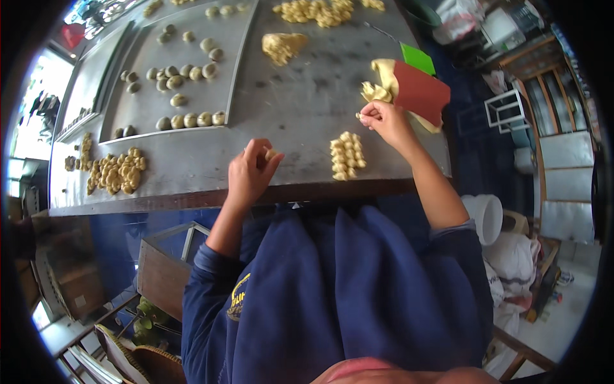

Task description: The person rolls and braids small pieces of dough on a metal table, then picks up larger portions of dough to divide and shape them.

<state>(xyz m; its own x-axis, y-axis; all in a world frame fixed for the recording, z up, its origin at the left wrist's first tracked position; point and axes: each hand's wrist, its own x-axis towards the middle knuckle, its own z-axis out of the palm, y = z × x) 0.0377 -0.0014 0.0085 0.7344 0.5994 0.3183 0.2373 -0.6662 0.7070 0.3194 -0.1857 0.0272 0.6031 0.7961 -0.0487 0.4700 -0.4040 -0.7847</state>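
Pale-yellow doughy lumps (pixel 347 155) by the grey metal table (pixel 294 121)'s near edge look light, probably squishy, so grip sides gently. Left hand (pixel 248 169), right hand (pixel 387 121) each pinch one.

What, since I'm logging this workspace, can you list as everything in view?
Metal table: one, grey, centre
Larger tray: one, grey, table's left half
Smaller tray: one, grey, far left
Balls: over twenty, greenish-brown, larger tray
Near heap: one, yellow, table's near left
Middle heap: one, yellow, table's far middle
Far heap: one, yellow, beyond it
Rowed pieces: one cluster, pale yellow, near edge
Red-brown sheet: one, table's right edge
Green flat piece: one, beyond the sheet
Bucket: one, white, right
Sacks: uncountable, white, lower right
Floor: blue, below
Sweatshirt: one, navy, lower middle
Hands: two, bare; left hand with small piece, right hand pinching tiny piece
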